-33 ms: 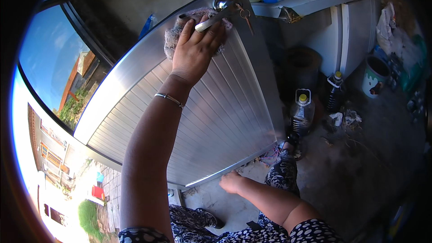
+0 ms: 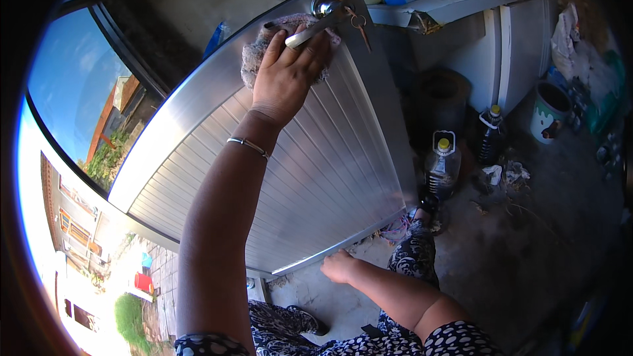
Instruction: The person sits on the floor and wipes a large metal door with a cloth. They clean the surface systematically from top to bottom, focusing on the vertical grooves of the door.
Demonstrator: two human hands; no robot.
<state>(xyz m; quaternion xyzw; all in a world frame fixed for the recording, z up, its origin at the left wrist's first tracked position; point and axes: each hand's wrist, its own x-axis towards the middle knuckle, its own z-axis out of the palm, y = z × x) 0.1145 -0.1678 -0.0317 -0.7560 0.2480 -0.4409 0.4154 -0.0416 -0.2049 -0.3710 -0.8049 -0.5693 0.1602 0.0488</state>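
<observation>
A grey cloth (image 2: 264, 52) is pressed flat against the metal door (image 2: 316, 178) by the left hand (image 2: 287, 72), just below the door handle (image 2: 323, 16). The right hand (image 2: 339, 267), loosely curled and holding nothing, is seen at the door's bottom edge.

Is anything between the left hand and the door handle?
Only the cloth. The left hand presses it on the door, fingertips over the handle. Keys hang beside it, clear.

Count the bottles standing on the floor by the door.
2. A clear plastic bottle with a yellow cap stands near the door's lower corner; a darker bottle stands just right of it, by the white cabinet. The clutter at the far right may hide more.
</observation>
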